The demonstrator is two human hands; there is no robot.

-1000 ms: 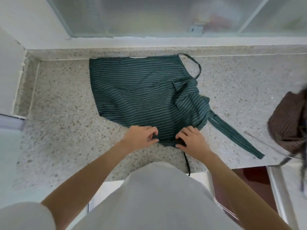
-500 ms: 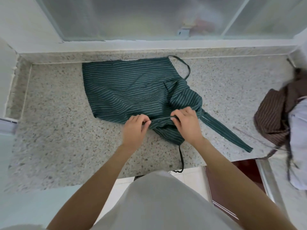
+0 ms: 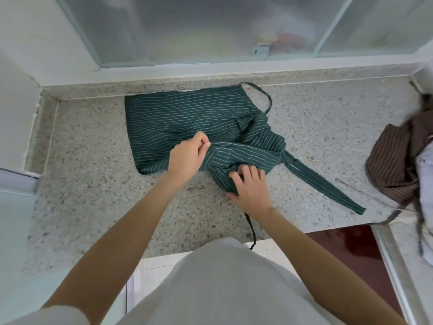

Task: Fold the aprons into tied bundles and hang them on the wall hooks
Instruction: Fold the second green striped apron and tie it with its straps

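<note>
My left hand (image 3: 187,158) has carried its pinched apron (image 3: 178,123) fold farther; my right hand (image 3: 249,186) now grips lower, on speckled counter (image 3: 93,184) under a window (image 3: 210,26).

Dark green white-striped apron (image 3: 187,118); brown striped apron (image 3: 393,160); speckled grey counter (image 3: 93,172).

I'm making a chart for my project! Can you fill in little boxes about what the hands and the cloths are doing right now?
surface: speckled stone counter
main cloth: dark green striped apron, lying partly folded on the counter
left hand: pinches a fold of the green apron
right hand: fingers curled into the bunched near corner
loose parts: wide green strap trails right; thin dark cord hangs over the near edge
other cloth: brown striped apron, heaped at the right
bundle tied: not yet
</note>
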